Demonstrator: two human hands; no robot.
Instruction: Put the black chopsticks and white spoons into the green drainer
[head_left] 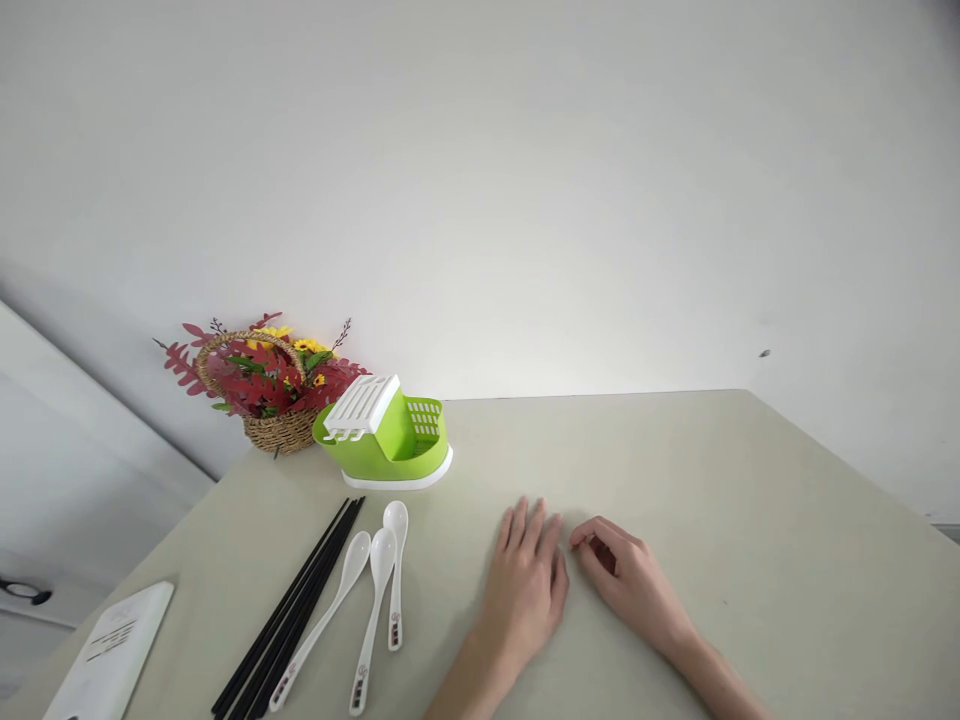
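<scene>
My left hand [525,580] lies flat on the table, palm down, its fingers slightly spread and holding nothing. Just to its right, my right hand [634,575] rests on its side with the fingers curled in, and I see nothing in it. Three white spoons with small dark marks on their handles lie left of my hands: one spoon [396,575] is the nearest, another spoon [373,620] sits in the middle, and a third spoon [322,625] slants at the left. Beside them is a bundle of black chopsticks [296,600]. Behind stands a green and white utensil holder [394,440] with a slotted lid.
A wicker basket [281,432] of red and yellow artificial flowers [262,370] stands at the back left against the wall [570,200]. A white flat box-like object [112,650] lies at the left edge of the pale table [600,450]. A white cabinet [82,440] is beyond it.
</scene>
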